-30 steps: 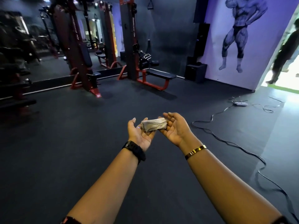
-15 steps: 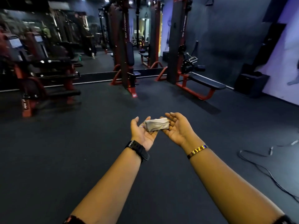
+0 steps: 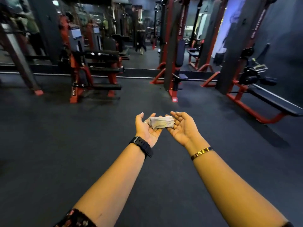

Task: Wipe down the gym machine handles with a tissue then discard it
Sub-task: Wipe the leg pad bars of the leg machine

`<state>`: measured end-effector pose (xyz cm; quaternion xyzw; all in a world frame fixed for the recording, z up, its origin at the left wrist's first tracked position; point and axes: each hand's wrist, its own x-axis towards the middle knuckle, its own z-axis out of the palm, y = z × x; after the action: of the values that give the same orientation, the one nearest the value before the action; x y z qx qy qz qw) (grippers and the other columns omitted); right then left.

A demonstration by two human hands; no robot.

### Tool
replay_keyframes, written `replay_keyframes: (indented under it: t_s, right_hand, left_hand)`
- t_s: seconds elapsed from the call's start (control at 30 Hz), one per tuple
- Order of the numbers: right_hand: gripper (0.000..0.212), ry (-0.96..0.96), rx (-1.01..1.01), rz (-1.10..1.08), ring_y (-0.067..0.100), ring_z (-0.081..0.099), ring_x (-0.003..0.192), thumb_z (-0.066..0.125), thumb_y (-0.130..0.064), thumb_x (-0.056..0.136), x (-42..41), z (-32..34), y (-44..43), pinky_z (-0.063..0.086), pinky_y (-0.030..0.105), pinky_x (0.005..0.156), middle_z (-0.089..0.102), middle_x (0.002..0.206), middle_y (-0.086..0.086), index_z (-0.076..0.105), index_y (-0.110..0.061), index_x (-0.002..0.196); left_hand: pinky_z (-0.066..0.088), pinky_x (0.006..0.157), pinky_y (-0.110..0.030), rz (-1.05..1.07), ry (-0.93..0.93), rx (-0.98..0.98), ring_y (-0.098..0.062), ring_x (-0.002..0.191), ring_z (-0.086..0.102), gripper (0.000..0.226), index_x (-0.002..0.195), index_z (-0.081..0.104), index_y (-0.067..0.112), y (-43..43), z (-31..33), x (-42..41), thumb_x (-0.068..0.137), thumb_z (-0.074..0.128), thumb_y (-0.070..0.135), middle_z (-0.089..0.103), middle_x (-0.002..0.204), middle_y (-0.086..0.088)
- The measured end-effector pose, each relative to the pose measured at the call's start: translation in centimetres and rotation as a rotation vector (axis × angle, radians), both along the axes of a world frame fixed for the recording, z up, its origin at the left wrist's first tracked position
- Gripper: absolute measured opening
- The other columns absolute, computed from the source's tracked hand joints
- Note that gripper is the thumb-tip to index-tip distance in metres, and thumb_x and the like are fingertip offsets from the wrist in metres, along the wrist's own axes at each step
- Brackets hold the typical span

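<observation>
Dark rubber floor [image 3: 65,145] fills the gym from edge to edge. Near the middle of the view a folded, greyish tissue [image 3: 161,122] lies like a bridge across two upturned palms. Its one end rests on the left hand [image 3: 147,131] and its other end on the fingertips of the right hand [image 3: 184,128]. Both hands are released, with fingers relaxed and lightly cupped, carrying the tissue without pinching it. A black watch [image 3: 142,145] sits on the left wrist and a gold bracelet [image 3: 201,152] on the right. From the tissue, a red-and-black padded machine [image 3: 91,71] stands at 10 o'clock, well apart. A tall cable tower [image 3: 170,54] stands at 12 o'clock. A low black bench on a red frame [image 3: 270,102] runs at 2 o'clock. Far off near 12 o'clock a blurred person [image 3: 141,45] is standing.
</observation>
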<state>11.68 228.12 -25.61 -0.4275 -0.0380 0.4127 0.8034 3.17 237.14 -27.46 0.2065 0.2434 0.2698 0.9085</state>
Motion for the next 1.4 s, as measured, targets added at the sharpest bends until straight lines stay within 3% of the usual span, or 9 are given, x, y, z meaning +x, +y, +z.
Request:
replay_keyframes:
  t_s: [0.2,0.37,0.6,0.67,0.87,1.1,1.2,1.3,1.4]
  right_hand:
    - [0.021,0.008,0.011,0.117,0.031,0.063,0.102,0.048,-0.016,0.093,8.2,-0.8,14.5,0.05,0.039,0.093,0.059,0.127,0.021,0.058,-0.004,0.108]
    - [0.025,0.008,0.001,0.228,0.032,0.062,0.107,0.049,-0.018,0.094,14.4,0.7,27.3,0.051,0.041,0.093,0.06,0.125,0.02,0.058,-0.004,0.113]
    - [0.021,-0.014,0.0,0.339,0.03,0.062,0.104,0.049,-0.02,0.094,20.2,1.5,42.7,0.053,0.038,0.086,0.061,0.124,0.017,0.059,-0.006,0.107]
    - [0.02,-0.021,-0.014,0.37,0.029,0.062,0.102,0.049,-0.02,0.094,21.8,1.1,47.2,0.052,0.039,0.089,0.061,0.123,0.017,0.06,-0.007,0.105]
    - [0.023,-0.04,-0.038,0.416,0.03,0.061,0.109,0.048,-0.021,0.094,26.2,-0.3,61.8,0.049,0.04,0.093,0.061,0.124,0.016,0.059,-0.008,0.108]
    - [0.022,-0.032,-0.086,0.406,0.03,0.058,0.111,0.047,-0.021,0.095,32.3,-0.8,78.0,0.044,0.043,0.102,0.058,0.127,0.017,0.059,-0.007,0.106]
    - [0.024,-0.023,-0.096,0.418,0.032,0.057,0.116,0.046,-0.021,0.095,34.8,-1.1,84.3,0.042,0.044,0.105,0.058,0.126,0.017,0.058,-0.007,0.11]
    - [0.023,0.005,-0.075,0.427,0.029,0.06,0.104,0.046,-0.021,0.095,37.1,-1.3,90.0,0.044,0.042,0.102,0.058,0.123,0.016,0.058,-0.006,0.108]
    - [0.022,0.036,-0.059,0.433,0.026,0.061,0.092,0.047,-0.02,0.095,39.7,-1.8,96.3,0.05,0.038,0.088,0.06,0.117,0.015,0.058,-0.006,0.107]
  left_hand:
    - [0.048,0.099,-0.043,0.122,-0.011,0.003,-0.037,0.12,0.057,0.051,0.118,0.057,0.001,13.5,-0.6,7.2,0.096,0.042,0.045,0.063,0.111,-0.022]
    - [0.049,0.095,-0.041,0.223,0.015,0.013,-0.036,0.122,0.055,0.055,0.129,0.053,0.001,24.9,1.0,12.4,0.096,0.042,0.044,0.061,0.114,-0.022]
    - [0.051,0.09,-0.043,0.341,0.015,0.013,-0.037,0.121,0.056,0.05,0.123,0.054,0.002,39.7,2.1,17.0,0.097,0.042,0.043,0.059,0.122,-0.024]
    - [0.05,0.092,-0.045,0.37,0.013,0.004,-0.037,0.115,0.059,0.05,0.123,0.054,0.002,43.8,1.7,18.2,0.097,0.043,0.043,0.059,0.123,-0.025]
    - [0.052,0.079,-0.044,0.42,0.013,-0.028,-0.034,0.098,0.063,0.051,0.126,0.054,0.004,58.0,0.7,22.4,0.097,0.042,0.044,0.058,0.125,-0.025]
    - [0.049,0.08,-0.045,0.405,0.012,-0.059,-0.035,0.101,0.06,0.05,0.123,0.055,0.004,74.9,0.4,28.5,0.097,0.042,0.044,0.056,0.127,-0.024]
    - [0.048,0.085,-0.046,0.41,0.031,-0.069,-0.037,0.115,0.056,0.052,0.127,0.053,0.003,80.5,0.1,31.2,0.097,0.042,0.044,0.055,0.13,-0.025]
    - [0.049,0.085,-0.045,0.414,0.031,-0.063,-0.036,0.119,0.056,0.053,0.127,0.054,0.002,86.0,-0.5,33.5,0.096,0.043,0.044,0.055,0.13,-0.025]
    - [0.049,0.082,-0.045,0.428,0.031,-0.061,-0.037,0.12,0.055,0.052,0.124,0.055,0.003,92.5,-1.3,36.3,0.096,0.042,0.045,0.055,0.13,-0.025]
